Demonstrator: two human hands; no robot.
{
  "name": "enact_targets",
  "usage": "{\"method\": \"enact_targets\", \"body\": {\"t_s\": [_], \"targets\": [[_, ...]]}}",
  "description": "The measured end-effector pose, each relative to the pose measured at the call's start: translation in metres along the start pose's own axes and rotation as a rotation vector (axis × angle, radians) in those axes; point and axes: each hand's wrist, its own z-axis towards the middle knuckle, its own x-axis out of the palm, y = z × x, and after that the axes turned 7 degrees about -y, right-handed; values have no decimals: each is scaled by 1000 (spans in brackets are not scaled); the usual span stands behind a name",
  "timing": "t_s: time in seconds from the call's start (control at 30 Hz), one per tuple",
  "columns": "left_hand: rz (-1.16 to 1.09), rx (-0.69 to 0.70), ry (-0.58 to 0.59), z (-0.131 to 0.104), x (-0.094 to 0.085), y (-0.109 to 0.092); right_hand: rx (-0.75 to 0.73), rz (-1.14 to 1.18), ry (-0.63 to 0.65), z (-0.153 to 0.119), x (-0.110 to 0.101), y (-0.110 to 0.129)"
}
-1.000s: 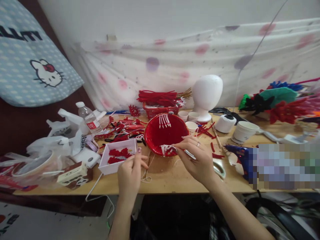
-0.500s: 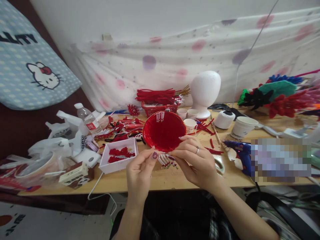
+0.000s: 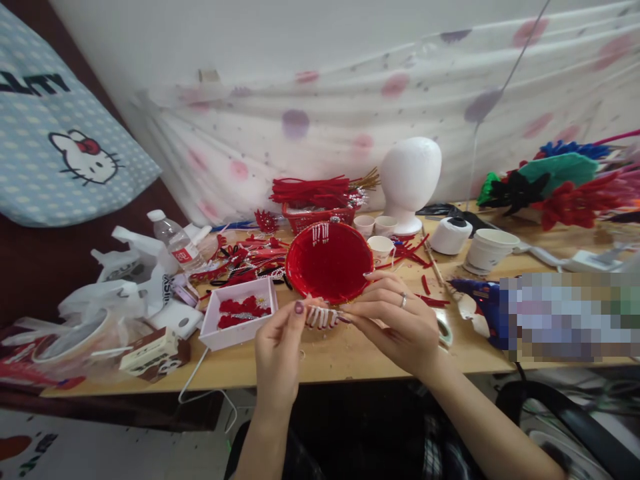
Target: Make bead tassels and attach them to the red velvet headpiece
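Pinching the white beaded fringe [image 3: 323, 317] between them, your two hands each have a narrow grip. Your left hand [image 3: 279, 337] closes thumb and forefinger at its left end; your right hand [image 3: 400, 320] takes the right end between thumb and fingertips, back of the hand upward. You have the fringe roughly level, short strands hanging, just in front of the near rim of the red bowl [image 3: 330, 267]; whether it touches the rim, you cannot tell. Your left forearm rises almost upright from the lower edge, while your right forearm slants in from the lower right. Near your left hand, a white box [image 3: 225, 337] with red pieces sits on the desk [image 3: 345, 367]. Off to your right lies a blue glue gun [image 3: 480, 300]; beyond the bowl stands a white foam head [image 3: 411, 177].
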Motion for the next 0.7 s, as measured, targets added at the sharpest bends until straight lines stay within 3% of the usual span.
{"method": "enact_targets", "body": {"t_s": [0.1,0.2,0.3,0.43,0.47,0.6,0.7], "targets": [[-42,-41,40,-4,6,4,26,11,1,1,2,-1],[-35,-33,5,-5,12,8,31,19,34,0,1,-2],[-86,-13,-18,1,15,8,146,1,43,-3,-5,-13],[-169,-34,38,20,22,8,517,-263,-80,-11,-8,-60],[-184,-43,53,25,25,9,600,-305,-47,-13,-6,-74],[-208,-67,78,43,38,16,636,-278,38,-21,16,-118],[-208,-69,72,50,49,23,594,-231,93,-23,30,-125]]}}
